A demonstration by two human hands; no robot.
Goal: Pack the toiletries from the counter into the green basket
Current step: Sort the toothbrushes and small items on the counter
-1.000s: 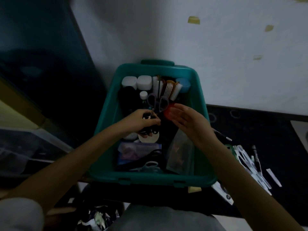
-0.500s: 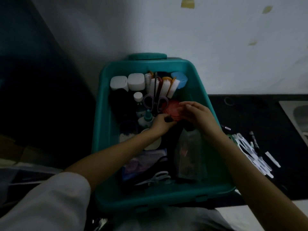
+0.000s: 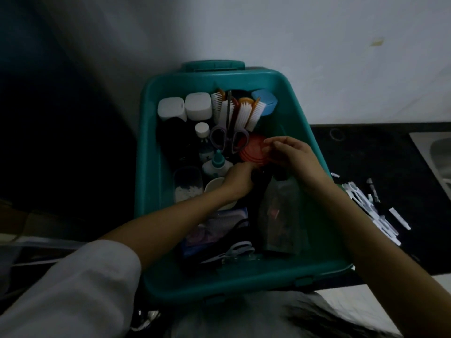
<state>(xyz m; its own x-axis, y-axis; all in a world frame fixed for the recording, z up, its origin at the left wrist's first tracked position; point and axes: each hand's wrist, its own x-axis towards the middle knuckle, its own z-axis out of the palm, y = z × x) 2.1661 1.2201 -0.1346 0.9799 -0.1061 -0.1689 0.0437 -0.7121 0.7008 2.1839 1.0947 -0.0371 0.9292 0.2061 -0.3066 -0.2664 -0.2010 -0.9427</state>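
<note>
The green basket [image 3: 146,167] stands against the wall, packed with toiletries: two white jars [image 3: 184,109], white-bristled brushes [image 3: 244,113], a blue container [image 3: 264,101], purple-handled scissors [image 3: 229,139], a small bottle with a teal cap [image 3: 217,164] and a clear pouch [image 3: 280,215]. Both hands are inside the basket near its middle. My left hand [image 3: 238,181] grips a small dark object [image 3: 258,175] that is mostly hidden. My right hand [image 3: 292,157] pinches the edge of a red round lid [image 3: 251,153] beside the scissors.
Several white and black small items [image 3: 366,206] lie on the black counter [image 3: 366,147] right of the basket. A sink edge [image 3: 439,157] shows at far right. A pale wall rises behind; the left side is dark.
The view has come closer to the basket. My left hand moved right and further in with the dark object. My right hand came onto the red lid.
</note>
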